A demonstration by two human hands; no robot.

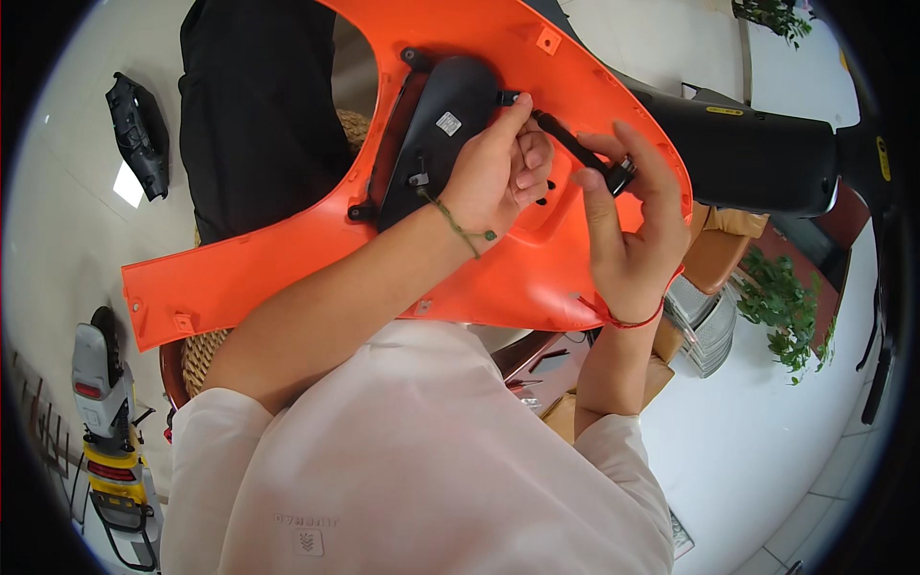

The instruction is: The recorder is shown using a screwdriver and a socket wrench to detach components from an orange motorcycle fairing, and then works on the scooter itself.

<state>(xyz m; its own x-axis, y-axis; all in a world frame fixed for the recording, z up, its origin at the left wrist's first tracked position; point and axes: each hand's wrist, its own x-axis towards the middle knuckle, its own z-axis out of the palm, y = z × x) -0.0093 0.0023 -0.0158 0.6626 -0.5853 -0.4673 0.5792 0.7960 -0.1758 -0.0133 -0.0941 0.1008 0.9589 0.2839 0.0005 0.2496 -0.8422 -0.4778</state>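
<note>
Hands are both seen working over one orange panel (240,292), which is laid face-down or hollow side up across the front of the body. By the left hand (508,158), its thumb is set on a small black tab (508,98) at the edge of one black unit (422,192) mounted on the panel; the other fingers are curled, and whether anything is pinched in them cannot be told. In the right hand (637,206), one black rod-shaped tool (575,146) is held between thumb and fingers, its far end just beside the left hand.

One white square label (448,123) with a dark printed pattern is borne by the black unit, its print too small to be read. Two yellow labels are counted: one on a black vehicle body (767,149), one at the far right. Raised lettering and one square patch (309,542) are carried by the pale shirt (412,460). Two bracelets are worn, one green, one red. One black housing (140,134) and two plants are also seen.
</note>
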